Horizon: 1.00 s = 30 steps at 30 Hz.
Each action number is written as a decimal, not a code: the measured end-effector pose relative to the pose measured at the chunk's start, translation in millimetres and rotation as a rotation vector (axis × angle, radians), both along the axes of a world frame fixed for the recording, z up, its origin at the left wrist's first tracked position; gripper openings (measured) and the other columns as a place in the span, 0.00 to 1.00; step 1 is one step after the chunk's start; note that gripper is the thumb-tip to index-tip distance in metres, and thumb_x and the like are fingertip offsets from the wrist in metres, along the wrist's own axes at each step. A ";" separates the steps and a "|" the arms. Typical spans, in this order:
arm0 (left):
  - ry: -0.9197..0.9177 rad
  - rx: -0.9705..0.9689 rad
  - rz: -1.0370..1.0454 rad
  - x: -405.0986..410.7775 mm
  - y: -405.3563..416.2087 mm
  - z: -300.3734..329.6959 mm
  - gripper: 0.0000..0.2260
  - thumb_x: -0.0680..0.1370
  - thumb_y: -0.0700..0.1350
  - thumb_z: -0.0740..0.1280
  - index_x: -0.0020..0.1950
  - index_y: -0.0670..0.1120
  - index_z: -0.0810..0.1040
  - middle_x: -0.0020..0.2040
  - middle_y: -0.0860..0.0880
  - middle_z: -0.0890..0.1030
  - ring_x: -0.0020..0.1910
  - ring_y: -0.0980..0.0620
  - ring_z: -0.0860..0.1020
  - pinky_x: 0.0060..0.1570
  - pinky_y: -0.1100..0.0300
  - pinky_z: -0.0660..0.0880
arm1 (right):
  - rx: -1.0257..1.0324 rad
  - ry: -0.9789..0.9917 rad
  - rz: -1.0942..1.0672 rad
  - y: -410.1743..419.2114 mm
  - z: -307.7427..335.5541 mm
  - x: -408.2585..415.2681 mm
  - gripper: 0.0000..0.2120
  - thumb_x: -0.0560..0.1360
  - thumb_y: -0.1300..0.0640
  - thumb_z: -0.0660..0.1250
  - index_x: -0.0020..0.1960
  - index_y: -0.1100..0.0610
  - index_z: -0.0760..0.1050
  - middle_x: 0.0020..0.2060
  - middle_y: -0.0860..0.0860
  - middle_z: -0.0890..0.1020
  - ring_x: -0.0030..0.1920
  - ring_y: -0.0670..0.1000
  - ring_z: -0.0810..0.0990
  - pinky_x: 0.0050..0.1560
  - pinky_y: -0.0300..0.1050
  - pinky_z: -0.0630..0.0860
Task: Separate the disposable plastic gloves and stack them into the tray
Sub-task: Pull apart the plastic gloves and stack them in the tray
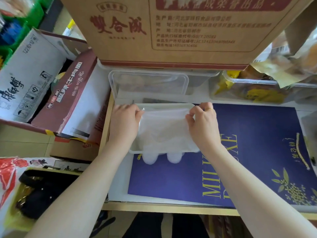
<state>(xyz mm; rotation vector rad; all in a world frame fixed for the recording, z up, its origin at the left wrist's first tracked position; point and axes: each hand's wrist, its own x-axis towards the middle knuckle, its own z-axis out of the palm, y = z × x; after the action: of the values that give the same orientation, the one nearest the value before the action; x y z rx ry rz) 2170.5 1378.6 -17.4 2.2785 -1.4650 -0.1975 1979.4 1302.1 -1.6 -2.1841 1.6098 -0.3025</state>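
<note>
A white tray [135,148] is set on the upper left corner of a dark blue printed box [248,152], which is taken here as the landmark. A translucent plastic glove [163,131] is spread flat over the tray, its cuff toward the tray's far rim and its rounded fingertips hanging over the near rim onto the blue box. Whether one glove or several lie stacked there cannot be told. The glove's far left corner is pinched by the left hand [125,119], whose thumb and fingers are closed on the thin film at the tray's left edge. The glove's far right corner is pinched in the same way by the right hand [204,122], on which a ring is worn; its fingers are curled over the film at the tray's right edge. Beyond the blue box, just past the tray, a clear plastic container [149,83] is seen, and above it a large brown cardboard carton [171,31] with red print. To the right of that container, beyond the blue box's far edge, a second clear bin [257,90] with yellow packets is placed. To the left of the blue box, a maroon noodle carton [68,93] and a white carton [29,74] are stood.
</note>
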 end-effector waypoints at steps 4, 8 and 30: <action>-0.067 0.002 -0.048 0.7 -0.4 1.5 0.10 0.77 0.43 0.66 0.40 0.37 0.76 0.38 0.38 0.79 0.41 0.40 0.73 0.41 0.55 0.60 | 0.134 -0.064 -0.040 2.2 -2.6 6.1 0.09 0.79 0.59 0.58 0.51 0.64 0.72 0.50 0.57 0.73 0.43 0.56 0.69 0.40 0.44 0.61; 0.058 -0.010 0.002 1.3 -5.8 8.3 0.08 0.78 0.40 0.63 0.44 0.36 0.75 0.44 0.38 0.77 0.43 0.39 0.74 0.40 0.58 0.59 | 0.231 -0.197 -0.142 2.6 -9.2 9.9 0.07 0.78 0.59 0.58 0.51 0.62 0.72 0.47 0.55 0.77 0.47 0.56 0.74 0.38 0.43 0.61; -0.365 0.307 -0.506 -12.7 18.4 -12.1 0.19 0.57 0.55 0.79 0.38 0.45 0.80 0.36 0.49 0.79 0.33 0.47 0.79 0.41 0.60 0.74 | -0.113 0.340 0.082 5.8 -23.7 32.1 0.16 0.70 0.72 0.58 0.56 0.64 0.68 0.50 0.59 0.76 0.42 0.60 0.79 0.33 0.46 0.67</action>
<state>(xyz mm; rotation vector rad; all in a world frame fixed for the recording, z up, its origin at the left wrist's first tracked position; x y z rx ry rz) 2157.8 1396.9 -29.5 2.2024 -2.3366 -0.1667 2011.4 1307.9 -25.3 -2.4864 1.7040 0.0055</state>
